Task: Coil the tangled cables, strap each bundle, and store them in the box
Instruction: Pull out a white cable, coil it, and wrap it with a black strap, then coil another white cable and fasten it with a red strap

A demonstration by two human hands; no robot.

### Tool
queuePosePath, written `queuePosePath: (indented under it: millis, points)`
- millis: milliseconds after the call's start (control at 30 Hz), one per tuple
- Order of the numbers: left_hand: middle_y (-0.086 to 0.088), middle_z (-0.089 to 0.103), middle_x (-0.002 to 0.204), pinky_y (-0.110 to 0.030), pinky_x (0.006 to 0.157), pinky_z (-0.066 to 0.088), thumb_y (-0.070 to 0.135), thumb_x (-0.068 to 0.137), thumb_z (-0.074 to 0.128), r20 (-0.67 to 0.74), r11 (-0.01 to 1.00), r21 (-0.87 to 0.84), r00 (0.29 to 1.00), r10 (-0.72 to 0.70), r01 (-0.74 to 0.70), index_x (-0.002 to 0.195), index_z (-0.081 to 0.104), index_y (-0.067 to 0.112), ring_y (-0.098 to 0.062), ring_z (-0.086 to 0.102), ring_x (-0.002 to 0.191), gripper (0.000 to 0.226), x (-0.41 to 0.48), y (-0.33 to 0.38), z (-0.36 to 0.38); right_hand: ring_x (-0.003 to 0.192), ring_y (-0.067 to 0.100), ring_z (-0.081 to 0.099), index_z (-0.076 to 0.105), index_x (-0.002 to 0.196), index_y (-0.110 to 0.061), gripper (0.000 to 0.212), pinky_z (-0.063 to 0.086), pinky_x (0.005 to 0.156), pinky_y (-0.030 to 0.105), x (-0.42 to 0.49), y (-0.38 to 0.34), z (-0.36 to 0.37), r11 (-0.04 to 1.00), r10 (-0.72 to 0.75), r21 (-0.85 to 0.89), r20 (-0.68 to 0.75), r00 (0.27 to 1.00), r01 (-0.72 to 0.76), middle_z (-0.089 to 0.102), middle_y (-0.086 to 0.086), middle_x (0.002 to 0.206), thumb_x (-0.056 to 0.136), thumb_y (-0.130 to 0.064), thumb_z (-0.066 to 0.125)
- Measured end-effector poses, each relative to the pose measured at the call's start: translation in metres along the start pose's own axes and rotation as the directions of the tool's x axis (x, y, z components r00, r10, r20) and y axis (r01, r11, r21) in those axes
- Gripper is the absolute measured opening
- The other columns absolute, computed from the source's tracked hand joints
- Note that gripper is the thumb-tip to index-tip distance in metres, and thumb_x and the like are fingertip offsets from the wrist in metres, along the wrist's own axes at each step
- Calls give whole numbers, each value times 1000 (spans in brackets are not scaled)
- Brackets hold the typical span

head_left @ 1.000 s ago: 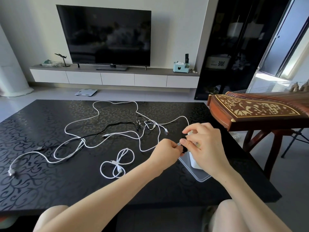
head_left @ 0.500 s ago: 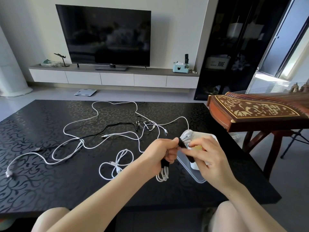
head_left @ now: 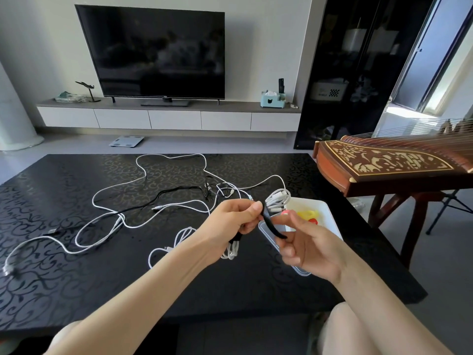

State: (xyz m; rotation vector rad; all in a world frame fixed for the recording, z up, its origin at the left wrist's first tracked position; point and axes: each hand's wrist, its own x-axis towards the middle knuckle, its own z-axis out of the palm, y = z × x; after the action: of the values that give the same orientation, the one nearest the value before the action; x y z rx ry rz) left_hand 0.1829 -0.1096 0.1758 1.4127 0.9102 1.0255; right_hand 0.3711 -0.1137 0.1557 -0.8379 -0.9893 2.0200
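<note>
Left hand (head_left: pixel 231 221) around white coiled cable (head_left: pixel 277 199), black strap (head_left: pixel 271 224) toward right hand (head_left: pixel 307 248).

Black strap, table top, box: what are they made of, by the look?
Black strap: looks like soft matte fabric, bends freely between both hands.
Table top: glossy black with scroll pattern, maybe glass or lacquer.
Box: translucent white, likely plastic.

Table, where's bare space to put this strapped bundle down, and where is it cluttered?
Free: the near edge of the table under both forearms, and the far left corner beyond the cable tangle. Crowded: the middle, covered by that tangle, a small white coil near the left hand, and the box on the right.
</note>
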Motion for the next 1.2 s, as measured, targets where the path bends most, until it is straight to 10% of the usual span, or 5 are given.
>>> queuePosePath:
  millis: [233, 533, 733, 967, 1200]
  points:
    - [4, 43, 56, -10, 55, 32, 18, 97, 51, 34, 980, 177, 996, 85, -90, 72, 61, 11, -3, 38, 53, 27, -3, 6, 2, 42, 10, 52, 66, 78, 1, 28, 42, 37, 18, 3, 2, 8, 965, 112, 237, 19, 994, -113, 57, 9, 58, 62, -13, 83]
    - [6, 43, 44, -11, 49, 28, 23, 94, 55, 248, 952, 305, 964, -96, 16, 64, 63, 11, -5, 33, 45, 34, -15, 1, 4, 53, 12, 57, 47, 87, -7, 13, 43, 49, 20, 6, -25, 13, 888, -53, -459, -71, 996, 15, 55, 10, 63, 88, 4, 55]
    - [6, 40, 36, -12, 43, 28, 21, 94, 57, 172, 881, 428, 939, -299, 202, 57, 57, 9, -6, 30, 36, 39, -10, -4, 7, 55, 7, 54, 52, 87, -22, 18, 38, 61, 10, 0, -30, 27, 201, -315, -967, 89, 945, 158, 66, -7, 55, 85, -17, 69]
    - [1, 43, 46, -13, 39, 23, 9, 98, 45, 74, 802, 95, 799, -596, 589, 62, 48, 6, -3, 30, 31, 36, -1, -24, 8, 69, 18, 53, 60, 107, -12, 37, 38, 78, 33, -7, 19, 28, -515, -471, -842, 435, 767, 162, 66, -8, 64, 77, -29, 74]
    - [-9, 55, 75, -20, 54, 40, 18, 98, 34, 404, 663, 132, 571, -715, 737, 74, 55, 5, -13, 51, 53, 35, 7, -51, -14, 59, 16, 43, 68, 93, -10, 19, 38, 54, 25, -1, 49, -2, -714, -401, -657, 666, 630, 240, 55, -1, 60, 78, -19, 75]
